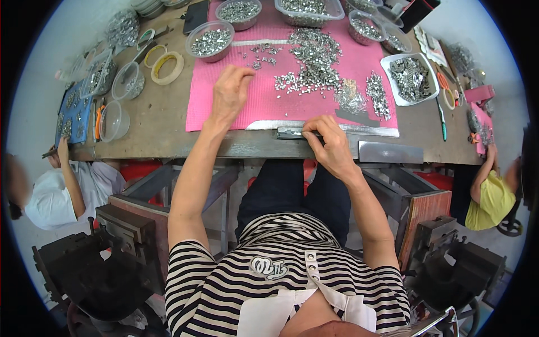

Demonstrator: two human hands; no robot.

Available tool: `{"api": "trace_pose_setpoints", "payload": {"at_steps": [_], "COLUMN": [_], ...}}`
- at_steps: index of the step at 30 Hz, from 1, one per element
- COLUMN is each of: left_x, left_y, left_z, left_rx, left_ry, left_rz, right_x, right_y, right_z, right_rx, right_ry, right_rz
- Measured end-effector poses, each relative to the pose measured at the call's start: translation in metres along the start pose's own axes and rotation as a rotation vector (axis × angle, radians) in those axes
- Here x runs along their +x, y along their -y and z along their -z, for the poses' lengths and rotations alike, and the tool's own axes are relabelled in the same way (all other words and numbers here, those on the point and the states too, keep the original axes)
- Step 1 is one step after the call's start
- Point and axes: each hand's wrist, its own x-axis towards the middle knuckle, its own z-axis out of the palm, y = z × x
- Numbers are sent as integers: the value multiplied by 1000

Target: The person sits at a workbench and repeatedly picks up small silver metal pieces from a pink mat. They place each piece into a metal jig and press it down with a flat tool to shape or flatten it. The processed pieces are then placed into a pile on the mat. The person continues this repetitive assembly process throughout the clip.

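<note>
Pinching a thin metal strip at the near edge of the counter, the right hand has its fingers closed tight on it. The strip lies on the near rim of the pink mat, just at the counter's edge. The left hand rests flat on the mat, fingers loosely bent and holding nothing, near some small metal bits that lie in a big pile farther away.

I think the strip could slip off the edge and fall by the person's legs, since it sits so near the rim. A quick sweep of the left hand could also scatter bits off the mat.

Bowls of bits crowd the far side. Tubs and tape rings fill the left, a white tray the right. Open mat lies between the hands.
</note>
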Motion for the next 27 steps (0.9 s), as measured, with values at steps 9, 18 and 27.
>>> {"api": "trace_pose_setpoints", "payload": {"at_steps": [9, 18, 27], "left_x": [-17, -18, -25], "left_y": [-59, -56, -65], "left_z": [-52, -31, -21], "left_rx": [-250, -323, 67], "left_ry": [334, 285, 305], "left_rz": [-88, 87, 28], "right_x": [-2, 11, 46], "right_y": [-1, -6, -35], "right_z": [-2, 18, -5], "right_rx": [-145, -204, -355], "right_ry": [-6, 69, 21], "right_rz": [101, 101, 45]}}
